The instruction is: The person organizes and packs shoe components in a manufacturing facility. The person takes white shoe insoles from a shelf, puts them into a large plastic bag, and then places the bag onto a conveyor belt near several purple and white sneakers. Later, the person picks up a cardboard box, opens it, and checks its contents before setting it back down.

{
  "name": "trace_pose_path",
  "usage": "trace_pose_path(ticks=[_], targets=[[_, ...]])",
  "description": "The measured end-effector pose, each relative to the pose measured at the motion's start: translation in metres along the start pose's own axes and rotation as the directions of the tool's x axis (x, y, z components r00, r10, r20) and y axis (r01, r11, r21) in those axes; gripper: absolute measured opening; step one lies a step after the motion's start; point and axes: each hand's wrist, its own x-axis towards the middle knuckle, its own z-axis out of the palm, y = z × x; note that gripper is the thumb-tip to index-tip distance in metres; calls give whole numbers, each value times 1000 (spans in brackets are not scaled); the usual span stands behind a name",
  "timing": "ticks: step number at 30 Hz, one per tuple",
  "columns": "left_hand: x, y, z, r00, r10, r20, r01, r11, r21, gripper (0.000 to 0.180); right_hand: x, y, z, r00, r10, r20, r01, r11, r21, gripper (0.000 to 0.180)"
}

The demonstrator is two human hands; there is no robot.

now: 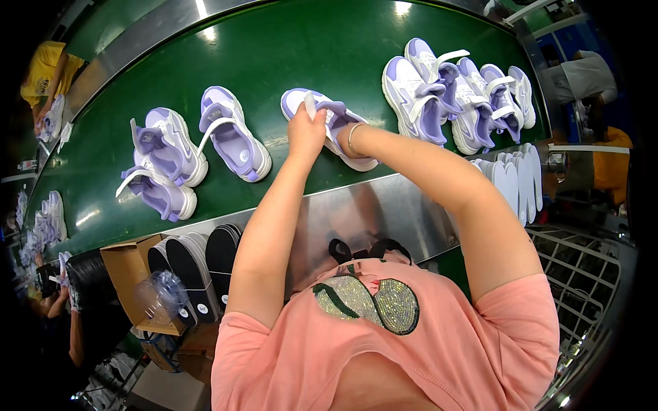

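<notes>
A white and lavender sneaker lies on the green work surface in front of me, its toe pointing to the upper left. My left hand is closed around the sneaker's white strap, which sticks up above the fingers. Into the opening of the same sneaker reaches my right hand, with a bracelet at the wrist. The shoe hides its fingers. Left of my hands, a matching sneaker stands apart with its strap undone. Two more sneakers stand close together farther left, straps loose.
Several matching sneakers crowd the right side of the green surface. White insoles stand at the right edge. Below the left edge are stacked black insoles and a cardboard box. Other people work at both sides.
</notes>
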Motion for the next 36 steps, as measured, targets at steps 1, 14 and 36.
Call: trace_pose_path(ticks=[1, 14, 36], targets=[[0, 1, -1, 1000, 6, 3, -6, 1000, 21, 30, 5, 1, -1, 995, -53, 79, 61, 992, -113, 31], [1, 0, 0, 996, 87, -36, -83, 991, 107, 26, -30, 2, -5, 999, -35, 38, 36, 999, -22, 34], [23, 90, -7, 677, 735, -31, -516, 505, 691, 36, -219, 108, 207, 242, 639, -730, -124, 766, 630, 35]])
